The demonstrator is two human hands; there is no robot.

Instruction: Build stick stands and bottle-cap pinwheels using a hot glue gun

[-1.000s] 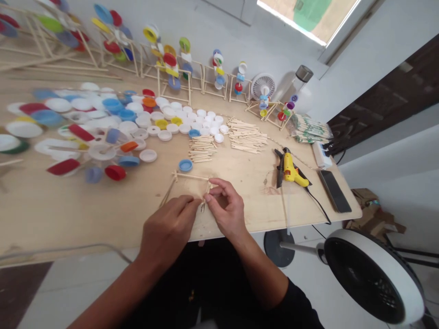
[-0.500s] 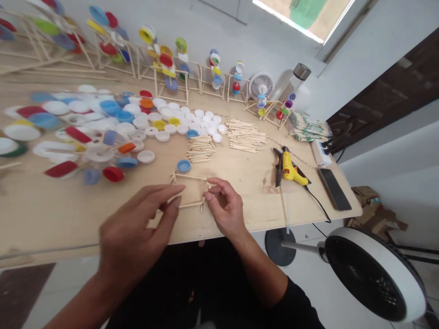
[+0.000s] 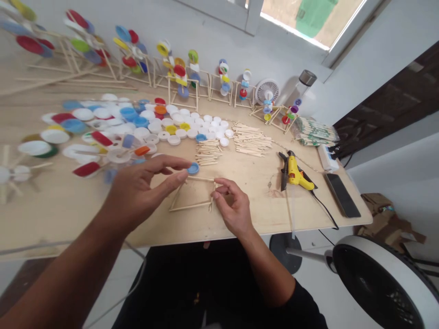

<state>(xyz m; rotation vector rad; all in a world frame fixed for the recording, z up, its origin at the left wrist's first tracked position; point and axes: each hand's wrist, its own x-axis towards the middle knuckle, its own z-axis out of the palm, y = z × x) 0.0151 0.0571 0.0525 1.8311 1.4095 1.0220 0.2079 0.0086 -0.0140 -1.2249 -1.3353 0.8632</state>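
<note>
A: Where do we put the stick frame point(image 3: 190, 206)?

B: Between the two sets of fingers, on or just above the table point(image 3: 260, 212); we can't tell if it lies flat. The right hand point(image 3: 235, 205) has thumb and forefinger pinched on its right end.

A: And the left hand point(image 3: 140, 192)?

B: Thumb and forefinger slightly apart, nothing seen between them. Tips over the far-left corner; contact unclear. A blue cap point(image 3: 193, 168) sits just past those tips.

A: How far along do we judge it?

B: Early. We see four sides meeting in a rough four-cornered outline. No cap wheel on it, unlike the wheel models point(image 3: 180, 70) well beyond the fingers, along the wall. If those are the pattern, we'd count supports and wheel as left.

A: Supplies?

B: Short sticks point(image 3: 208, 153) beyond the gap between our hands, more sticks point(image 3: 252, 139) past the right fingertips. Glue gun point(image 3: 297, 177) to their right, unheld; whether the corners are glued, we can't tell.
</note>
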